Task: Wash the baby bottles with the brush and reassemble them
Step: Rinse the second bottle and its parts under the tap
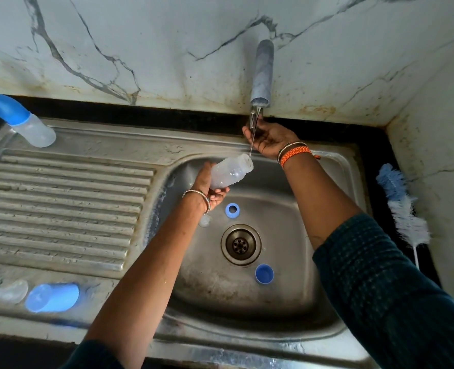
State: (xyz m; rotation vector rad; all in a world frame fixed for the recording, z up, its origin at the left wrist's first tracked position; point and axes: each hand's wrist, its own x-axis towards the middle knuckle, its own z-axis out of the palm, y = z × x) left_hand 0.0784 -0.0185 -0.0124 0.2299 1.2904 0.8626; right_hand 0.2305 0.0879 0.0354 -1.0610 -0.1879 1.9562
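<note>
My left hand (pixel 210 188) grips the base of a clear, capless baby bottle (pixel 229 173), tilted with its mouth up under a thin stream of water (pixel 251 147). My right hand (pixel 271 141) is raised to the tap (pixel 261 73), fingers curled round the small metal lever below the spout. A blue screw ring (pixel 232 209) and a blue cap (pixel 264 273) lie in the steel sink (pixel 247 296). A clear teat (pixel 204 221) lies beside my left wrist. The blue and white bottle brush (pixel 404 206) lies on the counter to the right.
A second bottle with a blue cap (pixel 23 121) lies at the drainboard's far left corner. Another blue cap (pixel 52 297) and a clear teat (pixel 9 291) sit on the near-left rim. The drain (pixel 241 244) is open. A marble wall backs the sink.
</note>
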